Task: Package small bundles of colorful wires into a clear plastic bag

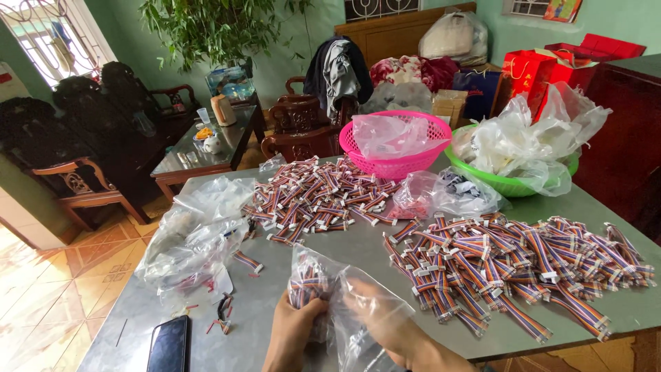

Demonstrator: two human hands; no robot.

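Gripping one clear bag (pixel 358 303): two hands (pixel 292 331)

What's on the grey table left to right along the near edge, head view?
Black phone → loose scraps of cut wire → left hand → clear plastic bag holding ribbon cables, gripped by both hands → right hand, seen through the bag → big pile of striped ribbon cables.
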